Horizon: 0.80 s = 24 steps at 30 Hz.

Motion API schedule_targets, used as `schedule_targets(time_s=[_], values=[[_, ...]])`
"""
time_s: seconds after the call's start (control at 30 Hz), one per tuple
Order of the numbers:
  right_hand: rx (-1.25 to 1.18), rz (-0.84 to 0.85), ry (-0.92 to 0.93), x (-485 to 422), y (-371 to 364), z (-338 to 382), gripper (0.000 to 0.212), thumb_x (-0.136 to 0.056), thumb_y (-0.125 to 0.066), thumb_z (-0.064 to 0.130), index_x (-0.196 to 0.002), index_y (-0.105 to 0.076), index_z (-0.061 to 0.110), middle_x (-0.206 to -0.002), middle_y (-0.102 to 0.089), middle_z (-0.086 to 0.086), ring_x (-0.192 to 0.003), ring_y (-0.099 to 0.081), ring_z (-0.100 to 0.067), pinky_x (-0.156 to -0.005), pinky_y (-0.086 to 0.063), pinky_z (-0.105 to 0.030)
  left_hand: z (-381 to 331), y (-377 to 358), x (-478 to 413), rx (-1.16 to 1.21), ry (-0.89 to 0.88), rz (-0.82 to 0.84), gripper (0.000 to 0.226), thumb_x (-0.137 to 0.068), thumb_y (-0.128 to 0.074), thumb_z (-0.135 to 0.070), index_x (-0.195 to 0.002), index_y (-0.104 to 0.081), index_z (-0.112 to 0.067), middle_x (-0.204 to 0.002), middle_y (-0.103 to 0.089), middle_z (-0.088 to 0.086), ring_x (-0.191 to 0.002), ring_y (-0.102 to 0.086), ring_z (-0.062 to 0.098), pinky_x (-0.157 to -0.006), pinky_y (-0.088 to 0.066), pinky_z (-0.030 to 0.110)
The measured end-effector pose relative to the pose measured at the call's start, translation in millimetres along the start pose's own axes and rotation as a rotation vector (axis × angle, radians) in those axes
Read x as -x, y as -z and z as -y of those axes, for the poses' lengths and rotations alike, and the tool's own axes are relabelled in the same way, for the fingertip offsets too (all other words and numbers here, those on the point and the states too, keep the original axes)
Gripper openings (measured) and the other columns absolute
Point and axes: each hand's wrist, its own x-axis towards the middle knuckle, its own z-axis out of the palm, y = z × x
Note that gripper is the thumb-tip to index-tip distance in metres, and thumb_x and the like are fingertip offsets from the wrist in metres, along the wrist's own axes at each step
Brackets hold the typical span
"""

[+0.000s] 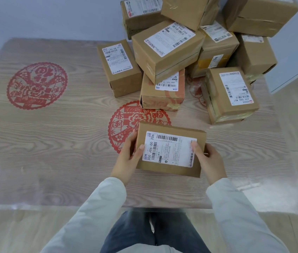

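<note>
Your left hand (pixel 126 157) and right hand (pixel 210 161) hold the small box (pixel 164 170) between them, at the near middle of the table (pixel 53 143). Each hand grips one short end, with the thumb on top by the white label (pixel 169 149) and the fingers round the side. I cannot tell if the box rests on the table or hangs just above it.

You only hold the ends, so the box could slip and drop if one hand lets go a little. Just past it on the right stands a taped box (pixel 215 99) near the table's edge. A bump from your right arm could push it off. Further back is the big pile of boxes (pixel 168 52). Some on top lean and sit crooked. Knock the pile, or pull one from low down, and the top ones could tumble.

The small box lies flat, label up toward you. Its long side runs left to right, with the right end a bit closer to you. The writing lies sideways, its top toward your left hand.
</note>
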Motion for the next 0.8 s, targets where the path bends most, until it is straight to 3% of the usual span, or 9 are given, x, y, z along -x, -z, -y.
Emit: schedule_targets(time_s=[0.1,0.2,0.27,0.33,0.4,0.47,0.57,0.67,0.8], values=[[0.158,-0.007,-0.039,-7,-6,4,0.034,-0.090,-0.054,0.048,-0.098,-0.063,0.016,-0.090,-0.066,0.004,-0.084,-0.059,-0.014,-0.069,-0.040,-0.027,2,-9,-2,0.010,0.059,-0.036,0.033,-0.097,-0.047,-0.036,-0.129,-0.043,-0.028,-0.111,-0.060,-0.019,-0.101,-0.057,-0.007,-0.079,-0.044,0.012],[0.321,0.014,-0.085,-20,-17,-1,0.042,-0.093,-0.045,0.053,-0.095,-0.058,0.013,-0.097,-0.065,-0.005,-0.089,-0.058,-0.023,-0.076,-0.042,-0.033,11,-14,-6,0.003,0.142,-0.049,0.030,-0.097,-0.044,-0.040,-0.125,-0.042,-0.030,-0.110,-0.061,-0.017,-0.103,-0.058,0.003,-0.086,-0.042,0.023],[0.386,0.006,-0.115,-25,-21,-6,0.050,-0.093,-0.041,0.057,-0.101,-0.058,0.010,-0.105,-0.064,-0.008,-0.097,-0.058,-0.028,-0.083,-0.044,-0.037,14,-15,-8,-0.005,0.171,-0.046,0.032,-0.097,-0.043,-0.042,-0.128,-0.042,-0.031,-0.110,-0.060,-0.017,-0.107,-0.057,0.008,-0.092,-0.039,0.027],[0.440,-0.032,-0.097,-28,-25,-9,0.057,-0.093,-0.039,0.057,-0.122,-0.053,0.010,-0.122,-0.058,-0.012,-0.111,-0.054,-0.031,-0.093,-0.043,-0.041,15,-16,-10,-0.009,0.175,-0.041,0.038,-0.098,-0.042,-0.041,-0.134,-0.041,-0.028,-0.114,-0.060,-0.013,-0.111,-0.056,0.011,-0.097,-0.039,0.031],[0.563,-0.118,0.053,-23,-29,-8,0.059,-0.096,-0.041,0.047,-0.141,-0.038,0.009,-0.143,-0.042,-0.015,-0.132,-0.037,-0.032,-0.105,-0.035,-0.043,14,-16,-12,-0.003,0.169,-0.034,0.046,-0.099,-0.040,-0.041,-0.142,-0.036,-0.026,-0.122,-0.058,-0.010,-0.116,-0.054,0.012,-0.104,-0.038,0.033],[0.714,-0.189,0.311,-14,-35,-3,0.056,-0.099,-0.040,0.037,-0.144,-0.033,0.005,-0.151,-0.030,-0.018,-0.143,-0.020,-0.034,-0.114,-0.026,-0.047,13,-17,-13,0.014,0.156,-0.028,0.049,-0.100,-0.037,-0.041,-0.146,-0.031,-0.028,-0.129,-0.055,-0.009,-0.121,-0.050,0.010,-0.105,-0.034,0.030],[0.914,-0.186,0.660,-11,-52,-7,0.052,-0.097,-0.032,0.034,-0.133,-0.047,0.001,-0.143,-0.043,-0.022,-0.140,-0.025,-0.041,-0.114,-0.025,-0.051,15,-20,-13,0.041,0.132,-0.031,0.049,-0.100,-0.036,-0.041,-0.147,-0.028,-0.029,-0.136,-0.051,-0.008,-0.124,-0.048,0.010,-0.108,-0.035,0.032],[1.002,-0.084,0.800,-14,-66,-11,0.053,-0.096,-0.029,0.032,-0.138,-0.043,0.002,-0.148,-0.038,-0.018,-0.141,-0.022,-0.031,-0.118,-0.010,-0.041,18,-24,-16,0.042,0.104,-0.052,0.048,-0.100,-0.036,-0.040,-0.146,-0.031,-0.027,-0.137,-0.052,-0.003,-0.124,-0.051,0.013,-0.107,-0.041,0.038],[1.039,-0.046,0.827,-18,-69,-17,0.053,-0.100,-0.023,0.029,-0.146,-0.026,0.002,-0.155,-0.025,-0.014,-0.144,-0.018,-0.026,-0.117,-0.008,-0.037,22,-25,-18,0.039,0.100,-0.046,0.049,-0.099,-0.036,-0.040,-0.146,-0.030,-0.026,-0.135,-0.054,-0.004,-0.121,-0.053,0.010,-0.104,-0.044,0.035]])
